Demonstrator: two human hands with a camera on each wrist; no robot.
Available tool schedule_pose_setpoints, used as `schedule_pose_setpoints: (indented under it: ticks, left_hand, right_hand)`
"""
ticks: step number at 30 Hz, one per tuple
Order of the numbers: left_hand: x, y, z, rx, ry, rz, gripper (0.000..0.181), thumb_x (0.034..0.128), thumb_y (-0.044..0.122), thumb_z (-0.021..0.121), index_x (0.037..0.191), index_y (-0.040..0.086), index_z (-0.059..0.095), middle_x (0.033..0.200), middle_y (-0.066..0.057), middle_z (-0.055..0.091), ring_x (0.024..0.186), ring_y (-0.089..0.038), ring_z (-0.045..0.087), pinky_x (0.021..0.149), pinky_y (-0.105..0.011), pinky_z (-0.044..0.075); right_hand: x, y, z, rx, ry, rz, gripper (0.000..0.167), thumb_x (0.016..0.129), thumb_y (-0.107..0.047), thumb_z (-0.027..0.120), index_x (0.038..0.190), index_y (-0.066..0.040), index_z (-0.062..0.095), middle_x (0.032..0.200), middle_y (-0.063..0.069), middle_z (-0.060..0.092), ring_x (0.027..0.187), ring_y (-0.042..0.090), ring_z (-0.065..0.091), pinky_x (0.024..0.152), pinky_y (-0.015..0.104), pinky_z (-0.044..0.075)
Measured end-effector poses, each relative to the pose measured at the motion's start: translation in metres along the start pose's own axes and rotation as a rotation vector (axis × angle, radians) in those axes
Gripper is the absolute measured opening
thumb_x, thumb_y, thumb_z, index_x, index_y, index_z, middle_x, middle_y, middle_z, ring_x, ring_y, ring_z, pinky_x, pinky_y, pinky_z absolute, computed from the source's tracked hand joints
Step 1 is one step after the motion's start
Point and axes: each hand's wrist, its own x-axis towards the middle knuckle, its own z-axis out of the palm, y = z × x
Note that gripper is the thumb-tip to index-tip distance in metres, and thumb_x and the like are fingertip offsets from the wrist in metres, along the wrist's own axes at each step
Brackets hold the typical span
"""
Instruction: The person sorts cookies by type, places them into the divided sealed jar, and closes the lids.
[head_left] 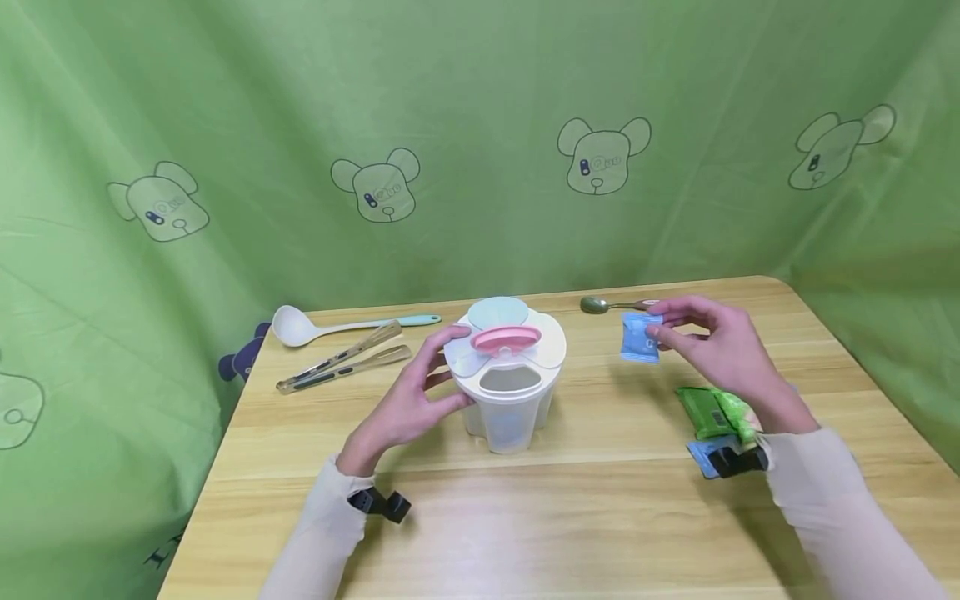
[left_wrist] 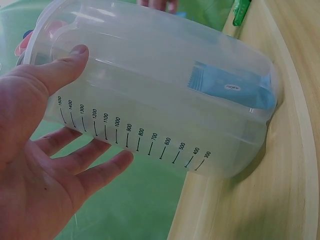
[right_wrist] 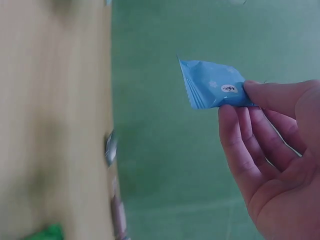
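A translucent storage container (head_left: 512, 421) stands upright on the table, its white lid divided into sections with a pink handle and one section open. My left hand (head_left: 414, 392) holds it from the left, thumb on one side and fingers on the other. Through its wall, marked with a printed scale, a blue packet (left_wrist: 232, 89) shows at the bottom. To the right of the container, my right hand (head_left: 708, 342) pinches another small blue packet (right_wrist: 212, 85) by one end, raised above the table.
Green packets (head_left: 705, 411) and a blue packet (head_left: 705, 457) lie under my right wrist. A ladle (head_left: 300, 327) and tongs (head_left: 345, 367) lie at the back left. Behind the right hand is a spoon (head_left: 596, 305). A green curtain (head_left: 480, 233) hangs behind the table.
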Motion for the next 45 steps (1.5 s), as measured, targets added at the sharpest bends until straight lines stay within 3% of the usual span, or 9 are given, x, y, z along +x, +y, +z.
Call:
schedule_pose_setpoints:
  ticks: [4,10,14,19,23,30,38,45]
  left_hand:
    - [0.000,0.000,0.000,0.003,-0.001,-0.002,0.093,0.0889,-0.007,0.082,0.165,0.022,0.038,0.174,-0.011,0.038,0.149,-0.041,0.055,0.124,-0.049,0.054]
    - [0.000,-0.001,0.000,0.005,-0.003,0.002,0.092,0.0895,-0.006,0.082,0.166,0.022,0.038,0.174,-0.011,0.038,0.149,-0.041,0.055,0.124,-0.049,0.054]
    - [0.000,-0.002,0.000,0.002,-0.003,-0.001,0.093,0.0893,-0.007,0.082,0.165,0.022,0.038,0.174,-0.009,0.038,0.149,-0.040,0.055,0.124,-0.048,0.054]
    - [0.000,-0.003,0.000,0.005,-0.002,0.001,0.092,0.0895,-0.006,0.082,0.165,0.022,0.038,0.174,-0.010,0.038,0.149,-0.040,0.055,0.123,-0.049,0.054]
    - [0.000,-0.002,0.000,0.006,-0.002,0.001,0.093,0.0892,-0.007,0.082,0.165,0.021,0.038,0.174,-0.011,0.038,0.150,-0.040,0.054,0.123,-0.049,0.054]
    - [-0.001,-0.002,0.001,0.004,-0.002,0.000,0.093,0.0891,-0.006,0.082,0.166,0.021,0.037,0.173,-0.013,0.039,0.149,-0.042,0.055,0.123,-0.051,0.054]
    - [-0.002,-0.001,0.001,0.009,-0.003,-0.005,0.093,0.0895,-0.006,0.082,0.166,0.021,0.037,0.173,-0.013,0.039,0.149,-0.043,0.055,0.123,-0.050,0.054]
    - [0.000,-0.001,0.000,0.012,0.000,-0.014,0.092,0.0895,-0.005,0.083,0.165,0.022,0.038,0.173,-0.011,0.039,0.149,-0.040,0.055,0.123,-0.049,0.055]
  right_hand:
    - [-0.003,-0.022,0.003,0.095,0.004,-0.031,0.029,0.100,-0.021,0.082,0.126,-0.010,0.077,0.104,-0.023,0.075,0.090,0.001,0.076,0.079,0.014,0.066]
    - [-0.012,-0.051,0.007,0.216,0.009,-0.147,0.027,0.096,-0.002,0.082,0.123,0.000,0.075,0.106,-0.015,0.078,0.091,0.004,0.076,0.082,0.017,0.068]
    - [-0.019,-0.069,0.007,0.372,-0.018,-0.212,0.026,0.094,0.010,0.078,0.119,0.006,0.074,0.109,-0.005,0.079,0.087,0.010,0.079,0.080,0.024,0.070]
    - [-0.024,-0.086,0.008,0.555,-0.066,-0.302,0.025,0.092,0.016,0.076,0.116,0.009,0.073,0.110,0.003,0.080,0.086,0.013,0.079,0.078,0.025,0.070]
    - [-0.027,-0.099,0.011,0.600,-0.083,-0.381,0.024,0.091,0.018,0.075,0.114,0.011,0.073,0.111,0.004,0.080,0.091,0.013,0.079,0.079,0.026,0.070]
    - [-0.031,-0.118,0.024,0.617,-0.087,-0.475,0.022,0.089,0.018,0.078,0.110,0.013,0.072,0.110,0.004,0.080,0.093,0.013,0.080,0.083,0.025,0.070]
    - [-0.031,-0.128,0.042,0.473,-0.062,-0.553,0.027,0.085,0.022,0.077,0.107,0.005,0.076,0.107,-0.003,0.081,0.093,0.009,0.078,0.081,0.021,0.069]
    - [-0.030,-0.132,0.057,0.366,-0.033,-0.566,0.030,0.085,0.021,0.078,0.105,-0.001,0.079,0.103,-0.001,0.081,0.093,0.006,0.077,0.081,0.022,0.069]
